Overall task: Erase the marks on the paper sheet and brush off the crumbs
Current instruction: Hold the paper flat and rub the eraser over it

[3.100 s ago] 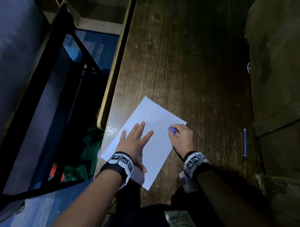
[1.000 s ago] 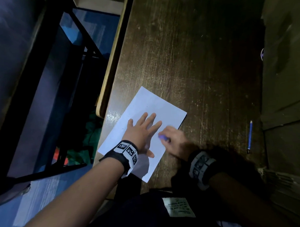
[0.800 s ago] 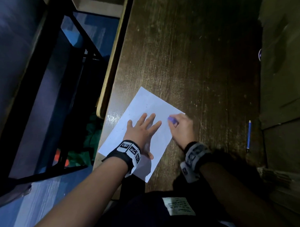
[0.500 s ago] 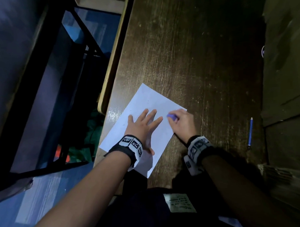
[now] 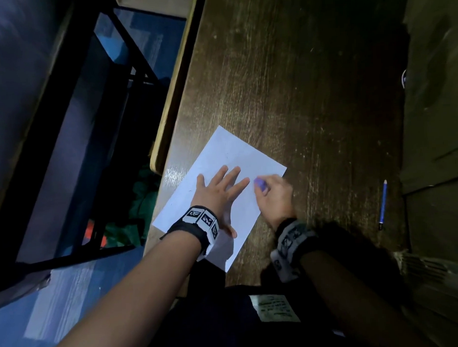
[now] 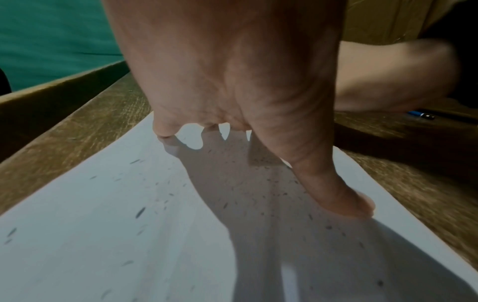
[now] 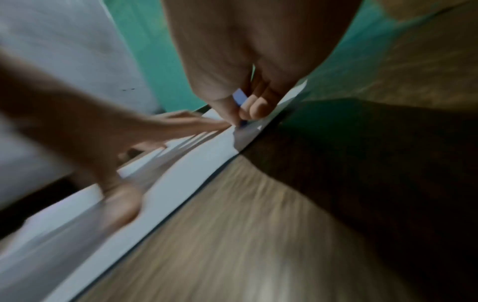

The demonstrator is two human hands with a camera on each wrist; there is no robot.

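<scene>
Pinching purple eraser [image 5: 260, 184] against paper sheet [image 5: 222, 158], right hand [image 5: 275, 197]; left hand [image 5: 218, 194] beside it, fingers spread, pressing sheet flat on surface [image 5: 297, 93]; crumbs [image 6: 139, 212] under left palm.

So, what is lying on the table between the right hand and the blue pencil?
Nothing. In the head view only bare dark wood of the table lies between the right hand, holding the eraser, and the blue pencil.
</scene>
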